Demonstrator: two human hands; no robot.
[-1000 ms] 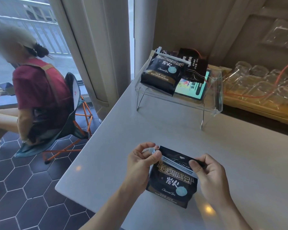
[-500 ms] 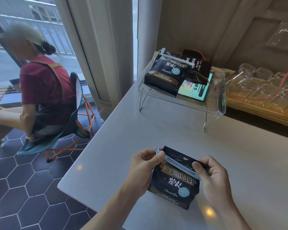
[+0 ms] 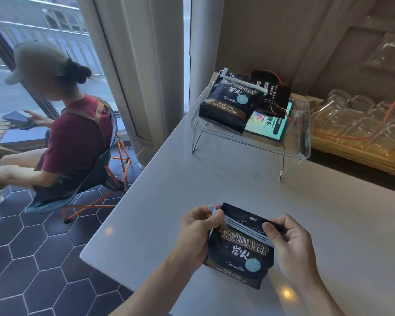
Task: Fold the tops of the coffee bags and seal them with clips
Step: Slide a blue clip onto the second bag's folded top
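my left hand (image 3: 197, 233) and right hand (image 3: 287, 245) pinch the clip (image 3: 244, 229) across the coffee bag (image 3: 240, 252), between my fingers at 6 o'clock on the table (image 3: 328, 213).

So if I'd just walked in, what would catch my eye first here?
Probably the two hands at the near edge of the white table: the left hand and right hand hold a black coffee bag with a pale blue clip across its top. Farther back, a clear stand carries another clipped bag.
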